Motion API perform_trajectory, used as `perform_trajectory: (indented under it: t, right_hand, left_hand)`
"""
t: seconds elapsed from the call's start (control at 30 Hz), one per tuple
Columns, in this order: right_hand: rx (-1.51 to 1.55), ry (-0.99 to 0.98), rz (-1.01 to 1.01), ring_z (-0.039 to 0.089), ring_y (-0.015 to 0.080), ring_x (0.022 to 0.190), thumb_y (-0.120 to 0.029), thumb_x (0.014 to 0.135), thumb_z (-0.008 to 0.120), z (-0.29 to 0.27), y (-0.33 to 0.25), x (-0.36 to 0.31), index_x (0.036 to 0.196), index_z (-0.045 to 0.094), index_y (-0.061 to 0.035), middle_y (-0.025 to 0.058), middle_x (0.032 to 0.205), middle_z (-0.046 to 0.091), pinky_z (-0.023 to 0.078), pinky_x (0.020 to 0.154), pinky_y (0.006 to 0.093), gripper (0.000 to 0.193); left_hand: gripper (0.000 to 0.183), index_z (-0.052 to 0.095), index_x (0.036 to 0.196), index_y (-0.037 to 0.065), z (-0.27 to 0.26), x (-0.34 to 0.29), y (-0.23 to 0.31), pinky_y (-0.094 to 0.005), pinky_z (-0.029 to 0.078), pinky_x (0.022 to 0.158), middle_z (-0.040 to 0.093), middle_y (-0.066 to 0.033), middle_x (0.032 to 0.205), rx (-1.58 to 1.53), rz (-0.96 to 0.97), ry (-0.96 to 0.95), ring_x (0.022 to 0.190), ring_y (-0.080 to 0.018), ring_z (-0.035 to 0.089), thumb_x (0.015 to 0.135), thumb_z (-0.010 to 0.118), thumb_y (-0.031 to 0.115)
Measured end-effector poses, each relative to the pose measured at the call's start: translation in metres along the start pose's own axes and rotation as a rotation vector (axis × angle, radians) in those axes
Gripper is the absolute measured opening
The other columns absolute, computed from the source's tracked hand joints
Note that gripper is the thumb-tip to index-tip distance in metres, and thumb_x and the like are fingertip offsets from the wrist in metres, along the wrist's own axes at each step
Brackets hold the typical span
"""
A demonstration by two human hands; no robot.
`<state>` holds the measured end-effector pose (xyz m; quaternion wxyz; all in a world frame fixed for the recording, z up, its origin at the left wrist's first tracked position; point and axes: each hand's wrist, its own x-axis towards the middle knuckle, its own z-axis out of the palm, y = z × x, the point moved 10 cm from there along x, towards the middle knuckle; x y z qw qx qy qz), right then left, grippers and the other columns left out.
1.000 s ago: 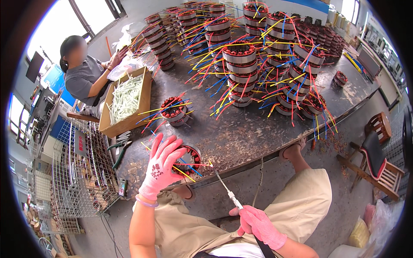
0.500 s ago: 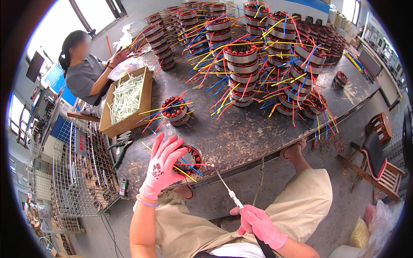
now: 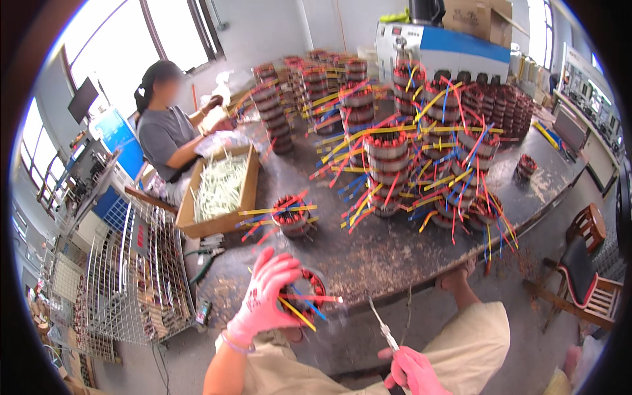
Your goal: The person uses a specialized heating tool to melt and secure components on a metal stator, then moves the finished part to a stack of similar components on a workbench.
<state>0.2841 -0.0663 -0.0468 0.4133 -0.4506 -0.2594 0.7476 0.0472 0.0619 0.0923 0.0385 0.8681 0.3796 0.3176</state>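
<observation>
My left hand (image 3: 266,293), in a pink glove, grips the near side of a motor stator (image 3: 317,283) at the table's front edge. Red, blue and yellow wires (image 3: 304,315) stick out of the stator toward the right. In my gloved right hand (image 3: 416,372) is a soldering iron (image 3: 388,336), held by its handle over my lap. The iron's tip points up and left, a short gap away from the red wire's end. Faint smoke hangs below the wire ends. Beyond my left hand, another wired stator (image 3: 291,216) stands on the table.
Tall stacks of wired stators (image 3: 388,164) fill the table's middle and back. A cardboard box (image 3: 247,197) of white sleeves stands at left, with pliers (image 3: 203,266) near it. Across the table's left corner sits a co-worker (image 3: 168,125). Wire baskets (image 3: 141,283) stand left, a chair (image 3: 579,243) right.
The soldering iron's tip has drawn away from the red wire's end, to the right. My left hand still grips the stator. The whole view has tilted upward, so everything sits lower in it.
</observation>
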Motion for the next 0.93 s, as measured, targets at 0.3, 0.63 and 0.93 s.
perform_trajectory:
  t: [0.3,0.63,0.93]
  right_hand:
    - [-0.009,0.149,-0.041,0.045,0.0087,0.05,-0.03,0.104,0.047,-0.015,-0.026,-0.019,0.104,0.062,-0.0021,-0.0024,0.06,0.043,0.045,0.054,0.0251,0.032]
    - [-0.069,0.128,-0.135,0.036,0.0061,0.046,-0.036,0.105,0.044,-0.013,-0.039,-0.027,0.116,0.06,0.0049,-0.0051,0.058,0.039,0.041,0.05,0.0223,0.045]
    - [-0.093,0.19,-0.122,0.036,0.0067,0.046,-0.039,0.104,0.045,-0.032,-0.041,-0.028,0.117,0.06,0.0057,-0.0052,0.056,0.037,0.042,0.052,0.0225,0.049]
  left_hand:
    - [0.09,0.058,0.118,0.008,-0.047,0.023,0.01,-0.0556,0.029,0.115,0.065,-0.0124,0.119,-0.035,-0.041,-0.012,0.116,-0.032,0.06,0.042,0.095,0.038]
    - [0.089,0.054,0.128,-0.001,-0.018,0.063,-0.187,-0.0347,0.045,0.103,0.061,-0.0114,0.121,-0.24,-0.57,0.089,0.114,-0.0236,0.059,0.053,0.095,0.026]
    - [0.074,0.065,0.117,0.008,0.003,0.087,-0.169,-0.0353,0.04,0.103,0.068,-0.0124,0.114,0.148,-0.569,0.005,0.111,-0.03,0.06,0.055,0.089,0.039]
